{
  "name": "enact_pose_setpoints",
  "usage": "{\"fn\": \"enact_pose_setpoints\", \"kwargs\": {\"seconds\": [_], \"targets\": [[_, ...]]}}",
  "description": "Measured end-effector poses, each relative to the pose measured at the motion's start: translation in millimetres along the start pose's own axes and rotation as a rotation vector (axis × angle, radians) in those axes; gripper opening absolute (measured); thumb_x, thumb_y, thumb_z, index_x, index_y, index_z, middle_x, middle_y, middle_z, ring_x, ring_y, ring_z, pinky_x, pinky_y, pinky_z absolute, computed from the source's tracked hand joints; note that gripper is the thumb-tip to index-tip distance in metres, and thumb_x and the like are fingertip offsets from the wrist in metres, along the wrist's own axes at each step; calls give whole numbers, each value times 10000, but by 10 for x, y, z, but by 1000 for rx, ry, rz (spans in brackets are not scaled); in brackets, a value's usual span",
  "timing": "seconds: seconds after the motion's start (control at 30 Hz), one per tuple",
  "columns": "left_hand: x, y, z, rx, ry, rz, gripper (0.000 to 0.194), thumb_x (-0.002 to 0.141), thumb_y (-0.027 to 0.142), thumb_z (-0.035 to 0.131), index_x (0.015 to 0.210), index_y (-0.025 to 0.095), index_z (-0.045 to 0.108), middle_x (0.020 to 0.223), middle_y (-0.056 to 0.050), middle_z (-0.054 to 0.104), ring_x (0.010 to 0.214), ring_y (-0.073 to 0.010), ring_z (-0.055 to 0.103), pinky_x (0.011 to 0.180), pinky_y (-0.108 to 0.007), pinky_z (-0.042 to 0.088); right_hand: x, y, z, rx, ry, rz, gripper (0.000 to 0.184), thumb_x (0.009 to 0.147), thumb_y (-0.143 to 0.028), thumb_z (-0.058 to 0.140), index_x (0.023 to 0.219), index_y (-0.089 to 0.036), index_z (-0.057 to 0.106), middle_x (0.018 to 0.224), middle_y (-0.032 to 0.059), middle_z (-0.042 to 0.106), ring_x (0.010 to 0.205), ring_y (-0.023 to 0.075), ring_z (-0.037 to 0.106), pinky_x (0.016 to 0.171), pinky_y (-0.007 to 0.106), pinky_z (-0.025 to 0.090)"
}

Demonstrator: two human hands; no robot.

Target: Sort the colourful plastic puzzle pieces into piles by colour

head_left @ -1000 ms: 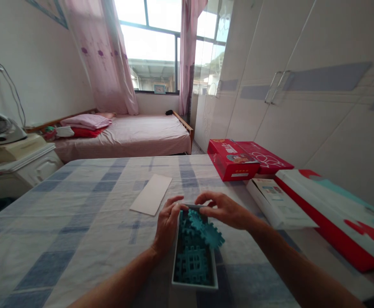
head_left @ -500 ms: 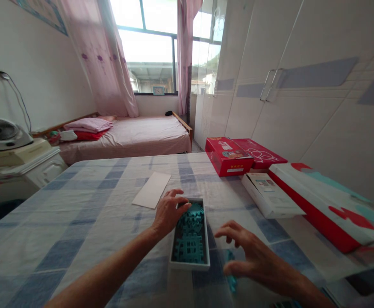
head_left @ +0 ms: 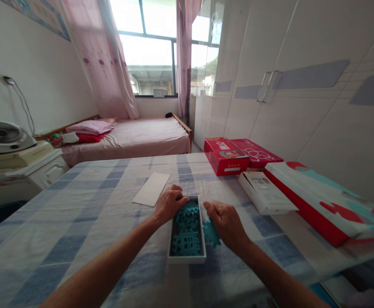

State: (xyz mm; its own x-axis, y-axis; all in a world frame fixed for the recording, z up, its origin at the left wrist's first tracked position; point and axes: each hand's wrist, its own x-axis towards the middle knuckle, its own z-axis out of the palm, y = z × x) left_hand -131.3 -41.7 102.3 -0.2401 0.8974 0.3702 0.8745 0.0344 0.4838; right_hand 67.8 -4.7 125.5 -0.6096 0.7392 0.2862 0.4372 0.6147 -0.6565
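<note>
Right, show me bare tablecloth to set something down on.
Free: tablecloth left of the white card and left forearm; also the strip between that card and the red boxes. Crowded: around the left hand, open box and right hand holding a teal piece, and the right side, with the white carton and long box.

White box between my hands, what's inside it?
The open white box holds toothed teal building pieces, with a window-style one nearest. Whatever lies beneath them is covered, and the left hand hides its far left corner.

Fan (head_left: 4, 135) at left; pink-sheeted bed (head_left: 151, 133) below window (head_left: 148, 51); red boxes (head_left: 230, 161) near white wardrobe (head_left: 289, 128).
</note>
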Motion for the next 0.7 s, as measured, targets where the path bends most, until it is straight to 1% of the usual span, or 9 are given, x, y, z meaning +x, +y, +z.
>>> {"fn": "enact_pose_setpoints", "kwargs": {"seconds": [0.1, 0.17, 0.23, 0.3, 0.4, 0.47, 0.53, 0.63, 0.7], "targets": [[-14, -5, 4, -27, 32, -13, 271, 799, 400, 540, 688, 199, 685, 1010, -67, 639, 898, -194, 610, 813, -318, 476, 203, -201, 102, -68, -12, -150, 388, 927, -434, 347, 679, -212, 546, 749, 18, 571, 697, 142, 526, 650, 254, 350], [-25, -28, -40, -34, 69, -13, 294, 845, 388, 471, 791, 194, 685, 1030, -67, 635, 945, -181, 603, 857, -297, 464, 302, -213, 165, -55, 23, -189, 306, 925, -395, 379, 790, -215, 588, 881, 30, 586, 823, 152, 543, 739, 261, 383], [-43, -100, -129, -12, 114, -26, 307, 871, 367, 417, 879, 191, 669, 1049, -68, 625, 979, -174, 591, 894, -292, 447, 357, -149, 185, -45, 70, -185, 234, 916, -337, 411, 892, -205, 603, 975, 48, 587, 927, 166, 534, 834, 287, 389], [-72, -230, -248, 42, 165, -65, 275, 855, 334, 433, 929, 189, 654, 1094, -85, 603, 1020, -203, 571, 930, -332, 426, 372, -58, 171, -65, 69, -205, 217, 900, -305, 447, 1007, -202, 605, 1098, 66, 578, 1054, 192, 497, 930, 337, 362], [-132, -486, -424, 242, 207, -194, 313, 802, 312, 497, 1045, 157, 620, 1212, -147, 539, 1106, -296, 503, 950, -442, 388, 349, 38, 159, -133, -47, -301, 298, 892, -336, 474, 1155, -237, 575, 1303, 55, 500, 1245, 234, 364, 1015, 419, 294], [-171, -639, -501, 426, 148, -301, 427, 798, 375, 505, 1138, 125, 574, 1232, -175, 524, 1103, -330, 491, 917, -466, 398, 330, 59, 184, -185, -132, -369, 290, 905, -337, 456, 1146, -256, 594, 1303, 32, 519, 1279, 231, 331, 1029, 433, 274], [-201, -747, -533, 545, 36, -377, 551, 801, 482, 484, 1204, 108, 528, 1195, -169, 555, 1072, -317, 512, 886, -430, 419, 322, 60, 224, -226, -169, -409, 254, 913, -310, 446, 1067, -263, 642, 1227, 12, 583, 1253, 213, 372, 1024, 417, 279], [-219, -811, -519, 547, -97, -404, 682, 770, 573, 489, 1266, 106, 472, 1170, -149, 583, 1071, -281, 527, 885, -362, 420, 334, 52, 276, -272, -162, -444, 225, 906, -286, 463, 944, -265, 683, 1167, -8, 620, 1230, 213, 405, 1012, 411, 287], [-216, -803, -499, 543, -129, -404, 710, 746, 570, 524, 1284, 112, 454, 1188, -150, 577, 1082, -275, 526, 877, -346, 420, 344, 48, 295, -297, -160, -466, 214, 899, -279, 474, 916, -262, 687, 1169, -8, 621, 1241, 228, 397, 1013, 427, 281]]}}
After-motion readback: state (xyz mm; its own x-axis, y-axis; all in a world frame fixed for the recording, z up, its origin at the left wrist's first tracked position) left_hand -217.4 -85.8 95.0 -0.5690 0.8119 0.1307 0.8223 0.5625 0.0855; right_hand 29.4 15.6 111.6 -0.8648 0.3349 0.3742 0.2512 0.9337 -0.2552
